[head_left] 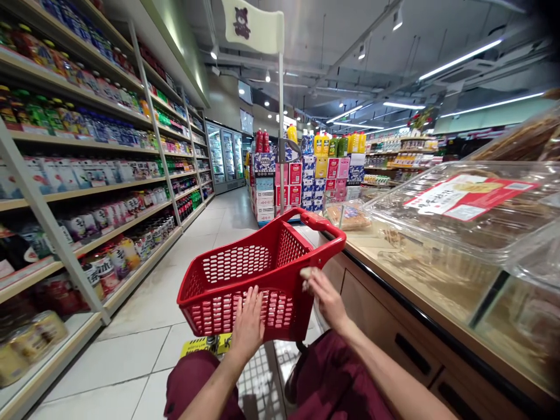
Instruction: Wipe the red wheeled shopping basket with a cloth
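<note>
A red plastic shopping cart (249, 262) with perforated sides stands crosswise in front of me, its basket showing nothing inside. My left hand (249, 315) lies flat against the near side of the basket, fingers stretched out together. My right hand (324, 294) is near the cart's right end, below the handle, with fingers bent round a small, pale, crumpled cloth (310, 272). That cloth touches or nearly touches the red plastic. A pole rises behind the cart, carrying a cream flag (254, 26) with a bear printed on it.
Shelves of bottled and packed drinks (109, 140) line the left. On the right runs a wooden counter (394, 326) with clear plastic food boxes (472, 198). Stacked drink cartons (289, 181) stand ahead, and glass-door fridges (225, 154) farther back. A yellow floor sign (196, 345) lies beneath the cart.
</note>
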Tool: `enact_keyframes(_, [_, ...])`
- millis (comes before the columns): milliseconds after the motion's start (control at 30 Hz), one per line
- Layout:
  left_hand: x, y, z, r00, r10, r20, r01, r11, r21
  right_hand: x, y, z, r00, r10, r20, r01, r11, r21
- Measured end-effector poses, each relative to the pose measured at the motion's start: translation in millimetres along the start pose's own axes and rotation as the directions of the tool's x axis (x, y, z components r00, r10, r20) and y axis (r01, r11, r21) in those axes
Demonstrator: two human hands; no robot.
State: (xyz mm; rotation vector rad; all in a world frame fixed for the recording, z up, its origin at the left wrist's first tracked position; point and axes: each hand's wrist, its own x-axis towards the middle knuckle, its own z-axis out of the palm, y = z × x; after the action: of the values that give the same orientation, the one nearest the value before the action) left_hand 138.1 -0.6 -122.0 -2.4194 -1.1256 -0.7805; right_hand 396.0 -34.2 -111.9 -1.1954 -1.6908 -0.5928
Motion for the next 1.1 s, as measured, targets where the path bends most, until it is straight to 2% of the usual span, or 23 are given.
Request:
enact_keyframes(67, [1,2,-1,1.000,-0.007,0.009,0.007,1.000,-0.003,23,3,-4,0.991,0.042,-0.124,-0.044,0.999,-0.012])
enact_keyframes(100, [1,3,-2,1.000,-0.004,0.016,0.004,1.000,-0.007,30,3,-2,0.988,0.045,-0.145,-0.047,0.999,-0.015])
enact_keyframes(167, [1,4,-3,1.000,0.003,0.028,-0.003,1.000,-0.015,28,0,8,0.996,0.018,-0.089,-0.019,1.000,-0.015])
enact_keyframes(300, [-5,-2,-4,1.000,-0.004,0.024,0.004,1.000,-0.010,-7,-15,30,0.984,-0.080,0.158,0.078,0.997,0.022])
enact_keyframes(367, [-9,-6,-4,0.999,-0.024,0.030,0.024,1.000,-0.001,-5,-19,30,0.986,-0.085,0.142,0.079,0.996,0.047])
enact_keyframes(500, [-12,-8,-6,0.996,-0.062,0.060,0.063,0.998,0.000,21,-22,27,0.999,-0.033,-0.030,0.034,0.998,0.054])
enact_keyframes(567, [-15,-8,-8,0.996,-0.060,0.063,0.061,0.998,-0.004,16,-29,35,0.997,-0.074,0.015,0.074,0.996,0.050])
enact_keyframes(700, [-23,-18,-12,0.994,-0.086,0.061,0.086,0.996,0.006,-8,-56,59,0.961,-0.204,0.190,0.187,0.977,0.103])
enact_keyframes(900, [-40,-48,-22,0.968,-0.249,-0.017,0.250,0.968,0.033,16,-84,84,0.981,-0.154,0.117,0.138,0.981,0.135])
enact_keyframes(1000, [-52,-63,-24,0.955,-0.294,-0.040,0.296,0.955,0.035,0,-98,102,0.940,-0.287,0.183,0.260,0.953,0.154])
enact_keyframes(1100, [-67,-81,-25,0.918,-0.392,-0.063,0.394,0.918,0.034,-2,-129,123,0.880,-0.399,0.259,0.356,0.913,0.197])
